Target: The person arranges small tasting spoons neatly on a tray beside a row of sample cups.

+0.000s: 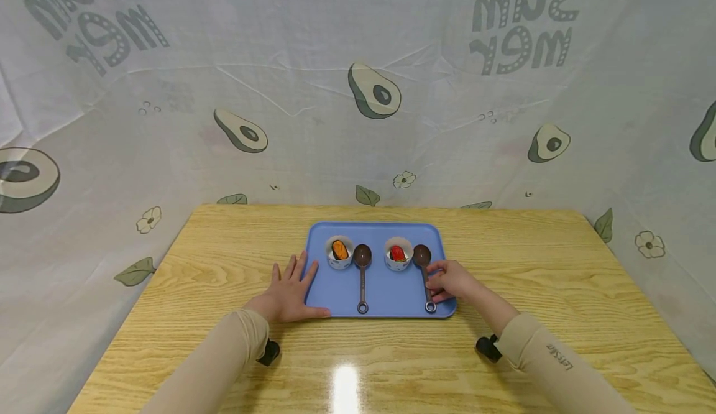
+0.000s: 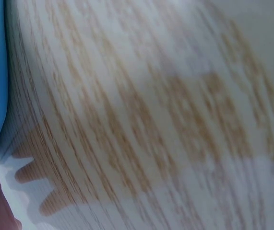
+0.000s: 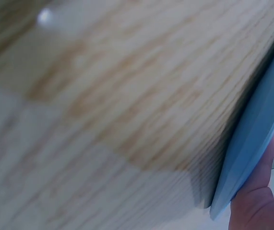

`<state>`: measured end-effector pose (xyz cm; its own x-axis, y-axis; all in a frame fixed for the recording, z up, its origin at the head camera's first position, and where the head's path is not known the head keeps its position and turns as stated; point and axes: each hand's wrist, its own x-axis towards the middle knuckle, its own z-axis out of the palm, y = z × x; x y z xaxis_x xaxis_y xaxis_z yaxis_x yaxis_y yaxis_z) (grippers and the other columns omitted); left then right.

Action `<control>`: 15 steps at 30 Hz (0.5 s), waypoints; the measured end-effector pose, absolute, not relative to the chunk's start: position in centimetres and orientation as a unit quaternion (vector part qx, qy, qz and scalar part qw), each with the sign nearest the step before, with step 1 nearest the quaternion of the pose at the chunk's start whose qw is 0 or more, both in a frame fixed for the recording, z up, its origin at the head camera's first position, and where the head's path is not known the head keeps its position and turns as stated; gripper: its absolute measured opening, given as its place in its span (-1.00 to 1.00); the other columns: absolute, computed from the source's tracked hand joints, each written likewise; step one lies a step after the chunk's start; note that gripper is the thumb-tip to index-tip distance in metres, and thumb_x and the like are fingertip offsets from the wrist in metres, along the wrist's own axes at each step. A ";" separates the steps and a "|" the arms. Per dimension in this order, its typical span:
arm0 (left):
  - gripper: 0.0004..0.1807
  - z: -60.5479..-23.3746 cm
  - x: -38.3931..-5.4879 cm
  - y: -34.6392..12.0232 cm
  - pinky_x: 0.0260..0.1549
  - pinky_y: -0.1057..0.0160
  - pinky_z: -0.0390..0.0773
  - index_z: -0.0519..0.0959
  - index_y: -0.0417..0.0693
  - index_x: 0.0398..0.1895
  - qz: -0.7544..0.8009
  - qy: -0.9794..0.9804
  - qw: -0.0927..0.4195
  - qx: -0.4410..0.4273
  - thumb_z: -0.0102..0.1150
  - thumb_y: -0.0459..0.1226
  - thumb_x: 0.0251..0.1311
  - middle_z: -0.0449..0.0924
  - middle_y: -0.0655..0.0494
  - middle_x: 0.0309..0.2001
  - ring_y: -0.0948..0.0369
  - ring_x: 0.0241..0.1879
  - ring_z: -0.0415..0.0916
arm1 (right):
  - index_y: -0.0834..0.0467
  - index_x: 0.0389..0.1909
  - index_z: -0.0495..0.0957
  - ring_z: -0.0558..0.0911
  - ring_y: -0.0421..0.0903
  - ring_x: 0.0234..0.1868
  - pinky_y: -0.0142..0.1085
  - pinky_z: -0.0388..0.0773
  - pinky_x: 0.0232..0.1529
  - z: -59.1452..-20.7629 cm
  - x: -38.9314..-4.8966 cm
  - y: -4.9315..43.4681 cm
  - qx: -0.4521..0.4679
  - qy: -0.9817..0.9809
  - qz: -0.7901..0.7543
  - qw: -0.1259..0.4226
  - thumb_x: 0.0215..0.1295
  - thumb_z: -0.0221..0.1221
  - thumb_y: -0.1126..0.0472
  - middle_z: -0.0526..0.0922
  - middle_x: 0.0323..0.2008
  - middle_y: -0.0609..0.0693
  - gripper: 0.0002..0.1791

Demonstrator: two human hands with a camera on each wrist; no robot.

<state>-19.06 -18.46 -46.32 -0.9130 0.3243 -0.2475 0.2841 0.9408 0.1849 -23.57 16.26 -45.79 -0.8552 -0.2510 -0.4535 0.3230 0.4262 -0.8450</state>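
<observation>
My left hand [image 1: 287,294] rests with straight, spread fingers on the left edge of the blue tray [image 1: 388,299], thumb along its front rim. At the tray's right side, my right hand [image 1: 452,280] pinches the handle of the right brown spoon [image 1: 422,256], whose round bowl points away and whose ring end lies near me. A matching brown spoon [image 1: 362,256] lies untouched at the middle. Left of each spoon stands a small patterned cup: one cup [image 1: 339,264] holds an orange-topped sushi piece [image 1: 339,250], the other cup [image 1: 398,265] a red-topped one [image 1: 398,253].
The tray sits on a wood-grain table [image 1: 358,352]. Behind it hangs a white curtain [image 1: 313,41] printed with avocados. Black wrist devices [image 1: 488,348] sit under both forearms. Both wrist views show mostly table and the tray's side.
</observation>
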 end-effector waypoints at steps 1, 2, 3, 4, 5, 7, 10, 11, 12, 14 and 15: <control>0.18 -46.3 -19.1 -18.5 0.24 -0.41 -0.23 -0.09 -0.16 0.48 0.074 0.975 0.138 0.156 0.04 0.39 -0.02 -0.34 -0.30 0.47 -0.26 0.44 -0.31 | 0.46 0.15 0.26 0.55 -0.21 -0.52 -0.33 0.62 -0.46 -45.8 -23.5 16.2 0.022 0.802 -0.533 0.267 0.25 0.06 0.48 0.56 -0.45 0.03 -0.56; 0.18 -46.3 -19.1 -18.5 0.24 -0.41 -0.24 -0.09 -0.15 0.48 0.074 0.975 0.139 0.155 0.04 0.40 -0.03 -0.34 -0.30 0.47 -0.25 0.44 -0.32 | 0.46 0.14 0.27 0.55 -0.20 -0.52 -0.33 0.62 -0.46 -45.7 -23.5 16.2 0.022 0.804 -0.531 0.265 0.25 0.06 0.48 0.57 -0.45 0.04 -0.56; 0.18 -46.4 -19.1 -18.5 0.24 -0.40 -0.24 -0.10 -0.15 0.48 0.073 0.976 0.139 0.154 0.04 0.40 -0.03 -0.35 -0.29 0.47 -0.25 0.44 -0.32 | 0.47 0.14 0.27 0.56 -0.20 -0.52 -0.32 0.62 -0.46 -45.7 -23.4 16.2 0.021 0.807 -0.529 0.263 0.25 0.06 0.48 0.57 -0.44 0.05 -0.57; 0.18 -46.4 -19.1 -18.5 0.25 -0.40 -0.24 -0.10 -0.14 0.48 0.073 0.976 0.139 0.153 0.04 0.40 -0.03 -0.35 -0.29 0.48 -0.25 0.45 -0.32 | 0.47 0.13 0.28 0.56 -0.20 -0.52 -0.31 0.62 -0.46 -45.7 -23.4 16.1 0.020 0.808 -0.527 0.262 0.24 0.06 0.48 0.58 -0.44 0.06 -0.57; 0.18 -46.4 -19.1 -18.5 0.24 -0.40 -0.25 -0.10 -0.15 0.48 0.075 0.976 0.138 0.153 0.04 0.39 -0.03 -0.35 -0.29 0.48 -0.25 0.44 -0.32 | 0.47 0.13 0.28 0.56 -0.20 -0.52 -0.31 0.62 -0.45 -45.7 -23.4 16.1 0.016 0.811 -0.523 0.261 0.25 0.05 0.48 0.58 -0.44 0.06 -0.58; 0.18 -46.5 -19.1 -18.5 0.24 -0.40 -0.25 -0.10 -0.14 0.48 0.075 0.976 0.136 0.153 0.04 0.40 -0.03 -0.35 -0.28 0.48 -0.25 0.45 -0.33 | 0.47 0.11 0.29 0.56 -0.19 -0.53 -0.30 0.62 -0.46 -45.6 -23.3 16.1 0.014 0.814 -0.520 0.259 0.24 0.05 0.49 0.58 -0.44 0.07 -0.59; 0.18 -46.5 -19.2 -18.5 0.24 -0.41 -0.25 -0.09 -0.15 0.48 0.075 0.976 0.134 0.153 0.05 0.39 -0.03 -0.34 -0.29 0.47 -0.25 0.44 -0.32 | 0.47 0.09 0.30 0.56 -0.19 -0.55 -0.29 0.63 -0.46 -45.6 -23.3 16.0 0.013 0.818 -0.516 0.255 0.22 0.06 0.50 0.57 -0.46 0.07 -0.60; 0.18 -46.5 -19.2 -18.5 0.24 -0.41 -0.25 -0.09 -0.16 0.48 0.075 0.976 0.134 0.153 0.05 0.39 -0.03 -0.34 -0.29 0.47 -0.25 0.44 -0.32 | 0.47 0.09 0.30 0.56 -0.20 -0.56 -0.29 0.62 -0.46 -45.6 -23.3 16.0 0.013 0.818 -0.515 0.255 0.22 0.06 0.50 0.57 -0.47 0.06 -0.60; 0.19 -46.5 -19.2 -18.5 0.24 -0.41 -0.25 -0.09 -0.16 0.48 0.075 0.976 0.134 0.153 0.05 0.39 -0.03 -0.34 -0.29 0.47 -0.25 0.44 -0.32 | 0.47 0.09 0.30 0.56 -0.19 -0.56 -0.29 0.62 -0.47 -45.6 -23.3 15.9 0.014 0.819 -0.515 0.254 0.22 0.06 0.50 0.57 -0.47 0.06 -0.60; 0.19 -46.5 -19.2 -18.5 0.24 -0.41 -0.25 -0.10 -0.16 0.48 0.074 0.976 0.135 0.153 0.05 0.39 -0.03 -0.34 -0.29 0.47 -0.25 0.44 -0.32 | 0.48 0.09 0.30 0.56 -0.20 -0.57 -0.30 0.62 -0.47 -45.6 -23.2 15.9 0.012 0.820 -0.512 0.253 0.21 0.06 0.51 0.57 -0.48 0.06 -0.60; 0.19 -46.5 -19.2 -18.5 0.24 -0.41 -0.25 -0.10 -0.16 0.48 0.074 0.976 0.135 0.152 0.04 0.39 -0.03 -0.34 -0.29 0.47 -0.25 0.44 -0.32 | 0.48 0.08 0.31 0.56 -0.20 -0.58 -0.30 0.62 -0.48 -45.6 -23.2 15.8 0.013 0.821 -0.512 0.252 0.21 0.07 0.51 0.57 -0.49 0.06 -0.60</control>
<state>-19.18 -18.49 -46.49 -0.9170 0.3175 -0.2413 0.2776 0.9426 0.1855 -23.21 15.84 -45.63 -0.8723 -0.2379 -0.4273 0.2793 0.4749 -0.8345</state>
